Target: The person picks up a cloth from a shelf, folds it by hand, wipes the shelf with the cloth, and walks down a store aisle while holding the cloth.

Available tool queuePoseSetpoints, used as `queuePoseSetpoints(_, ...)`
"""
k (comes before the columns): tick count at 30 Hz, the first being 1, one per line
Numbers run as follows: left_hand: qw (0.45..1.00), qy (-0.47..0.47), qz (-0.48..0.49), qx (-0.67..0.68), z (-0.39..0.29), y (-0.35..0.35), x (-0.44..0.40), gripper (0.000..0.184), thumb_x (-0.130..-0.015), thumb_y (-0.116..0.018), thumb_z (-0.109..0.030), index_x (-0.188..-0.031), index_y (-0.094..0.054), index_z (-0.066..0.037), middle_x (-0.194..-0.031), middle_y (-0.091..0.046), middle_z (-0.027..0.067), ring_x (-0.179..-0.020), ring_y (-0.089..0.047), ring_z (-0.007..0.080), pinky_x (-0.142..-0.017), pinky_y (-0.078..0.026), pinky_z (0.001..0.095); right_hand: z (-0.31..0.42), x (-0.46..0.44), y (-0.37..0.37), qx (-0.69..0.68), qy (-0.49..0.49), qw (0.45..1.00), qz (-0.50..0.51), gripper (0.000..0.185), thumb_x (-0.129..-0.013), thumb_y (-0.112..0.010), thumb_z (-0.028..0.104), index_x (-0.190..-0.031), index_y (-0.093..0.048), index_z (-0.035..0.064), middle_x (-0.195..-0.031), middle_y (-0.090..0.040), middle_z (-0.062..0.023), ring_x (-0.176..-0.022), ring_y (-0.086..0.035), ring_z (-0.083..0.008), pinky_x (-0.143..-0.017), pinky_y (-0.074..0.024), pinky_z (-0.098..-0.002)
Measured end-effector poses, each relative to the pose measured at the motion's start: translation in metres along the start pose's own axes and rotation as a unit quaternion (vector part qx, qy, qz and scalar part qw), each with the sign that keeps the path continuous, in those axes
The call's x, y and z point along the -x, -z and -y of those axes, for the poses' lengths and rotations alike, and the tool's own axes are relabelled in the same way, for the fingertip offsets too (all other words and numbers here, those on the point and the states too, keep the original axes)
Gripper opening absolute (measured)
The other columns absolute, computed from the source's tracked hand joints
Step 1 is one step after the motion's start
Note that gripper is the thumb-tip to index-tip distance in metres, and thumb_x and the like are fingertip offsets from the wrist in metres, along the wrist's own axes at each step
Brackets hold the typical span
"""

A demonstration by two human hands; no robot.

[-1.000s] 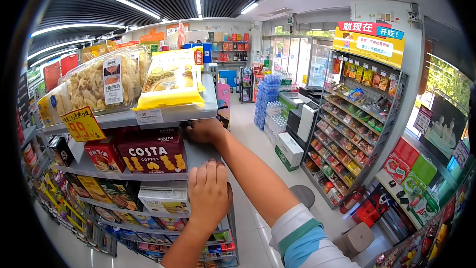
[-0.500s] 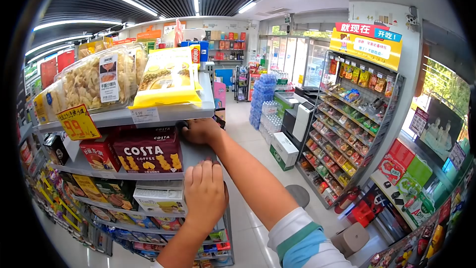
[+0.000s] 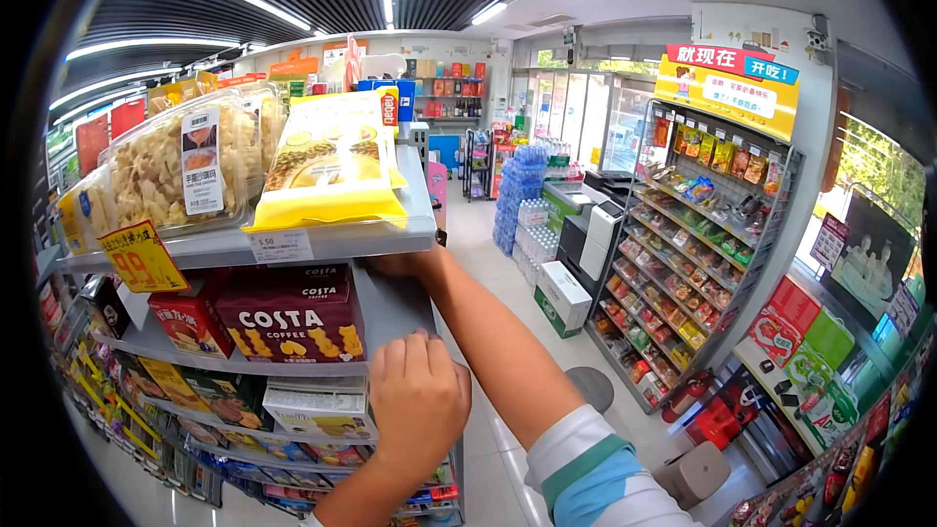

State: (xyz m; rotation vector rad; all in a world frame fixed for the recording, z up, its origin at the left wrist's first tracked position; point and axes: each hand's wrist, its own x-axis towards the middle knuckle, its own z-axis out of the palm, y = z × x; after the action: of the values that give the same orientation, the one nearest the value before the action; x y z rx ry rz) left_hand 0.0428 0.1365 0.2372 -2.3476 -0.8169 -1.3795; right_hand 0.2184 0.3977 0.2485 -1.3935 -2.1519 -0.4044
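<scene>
My left hand (image 3: 420, 395) is closed over the right edge of the middle shelf (image 3: 395, 307), its fingers curled and pressed together. Under the top shelf (image 3: 376, 246) reaches my right hand (image 3: 405, 262), its fingers hidden by the shelf. To the left of both hands stands a maroon Costa Coffee box (image 3: 291, 317), with a red box (image 3: 190, 315) beside it. Above, a yellow and white nabati packet (image 3: 330, 161) lies near clear tubs of pale snacks (image 3: 185, 161). A white box (image 3: 317, 405) sits on the shelf below.
A yellow price tag (image 3: 144, 259) hangs at the top shelf's front. Stacked water bottles (image 3: 517, 200), a white and green carton (image 3: 561, 298) and a round grey stool (image 3: 590, 388) stand beyond the aisle. Right of them is a tall snack rack (image 3: 683, 263).
My right hand has gone further beneath the top shelf, so its fingers no longer show. My left hand is slightly lower and further right in view. The shelves appear a little nearer.
</scene>
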Motion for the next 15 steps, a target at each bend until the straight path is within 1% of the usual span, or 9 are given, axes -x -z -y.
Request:
queuePoseSetpoints(1,1.000,0.001,0.001,0.001,0.000,-0.001,-0.001,0.018,-0.078,-0.065,-0.006,-0.094,-0.065,0.003,-0.098,-0.064,0.0172,-0.091,-0.059,0.0336,-0.091,-0.046,0.0454,-0.001,-0.001,0.002,-0.001,0.020,1.000,-0.013,0.048,-0.095,-0.047,0.043,-0.134,-0.063,0.0187,-0.137,-0.066,-0.0124,-0.127,-0.061,-0.0307,-0.106,-0.0504,-0.0403)
queuePoseSetpoints(4,1.000,-0.010,-0.010,-0.024,0.000,-0.004,-0.001,0.017,-0.077,-0.065,-0.005,-0.093,-0.065,0.003,-0.097,-0.064,0.0173,-0.089,-0.060,0.0332,-0.088,-0.047,0.0441,-0.003,0.001,0.003,0.000,0.031,0.999,-0.033,0.045,-0.094,-0.050,0.042,-0.130,-0.066,0.0193,-0.134,-0.067,-0.0132,-0.124,-0.063,-0.0332,-0.101,-0.0531,-0.0421)
queuePoseSetpoints(7,0.999,-0.015,-0.001,-0.031,0.000,-0.002,-0.006,0.016,-0.077,-0.066,-0.005,-0.091,-0.064,0.003,-0.096,-0.064,0.0176,-0.088,-0.060,0.0333,-0.085,-0.048,0.0430,-0.010,0.002,0.000,0.002,0.050,0.995,-0.081,0.045,-0.093,-0.053,0.042,-0.129,-0.066,0.0199,-0.132,-0.068,-0.0128,-0.123,-0.063,-0.0332,-0.101,-0.0533,-0.0423)
queuePoseSetpoints(9,0.998,-0.004,0.061,-0.013,0.001,0.004,-0.010,0.015,-0.076,-0.066,-0.005,-0.089,-0.062,0.003,-0.095,-0.064,0.0179,-0.088,-0.061,0.0345,-0.083,-0.050,0.0433,-0.017,-0.003,-0.010,-0.009,0.063,0.995,-0.079,0.044,-0.092,-0.055,0.043,-0.128,-0.067,0.0203,-0.132,-0.068,-0.0123,-0.122,-0.063,-0.0333,-0.101,-0.0534,-0.0424)
queuePoseSetpoints(10,0.998,-0.005,0.062,-0.014,0.002,0.002,-0.009,0.015,-0.076,-0.066,-0.005,-0.089,-0.062,0.003,-0.095,-0.064,0.0179,-0.088,-0.061,0.0345,-0.083,-0.050,0.0433,-0.019,-0.005,-0.014,-0.013,0.066,0.995,-0.079,0.044,-0.092,-0.055,0.043,-0.128,-0.067,0.0205,-0.131,-0.068,-0.0121,-0.122,-0.063,-0.0333,-0.101,-0.0534,-0.0424)
queuePoseSetpoints(12,0.999,-0.037,0.016,0.004,0.006,-0.001,-0.009,0.014,-0.076,-0.067,-0.004,-0.088,-0.061,0.003,-0.096,-0.065,0.0187,-0.090,-0.063,0.0363,-0.084,-0.050,0.0445,-0.024,-0.007,-0.021,-0.028,0.072,0.993,-0.086,0.045,-0.091,-0.056,0.044,-0.128,-0.067,0.0206,-0.131,-0.068,-0.0121,-0.122,-0.063,-0.0334,-0.101,-0.0533,-0.0423)
queuePoseSetpoints(13,0.999,-0.038,0.016,0.003,0.007,-0.001,-0.010,0.014,-0.076,-0.067,-0.004,-0.088,-0.061,0.003,-0.096,-0.065,0.0187,-0.090,-0.063,0.0363,-0.084,-0.050,0.0445,-0.023,-0.008,-0.021,-0.033,0.074,0.993,-0.089,0.045,-0.091,-0.056,0.044,-0.128,-0.067,0.0206,-0.131,-0.068,-0.0121,-0.122,-0.063,-0.0334,-0.101,-0.0532,-0.0422)
queuePoseSetpoints(15,0.999,-0.045,0.015,0.027,0.007,0.000,-0.011,0.018,-0.076,-0.066,-0.003,-0.092,-0.063,0.004,-0.102,-0.067,0.0207,-0.099,-0.064,0.0378,-0.088,-0.051,0.0455,-0.023,-0.008,-0.021,-0.027,0.072,0.993,-0.093,0.044,-0.092,-0.055,0.041,-0.129,-0.066,0.0196,-0.132,-0.068,-0.0125,-0.124,-0.063,-0.0336,-0.102,-0.0529,-0.0421)
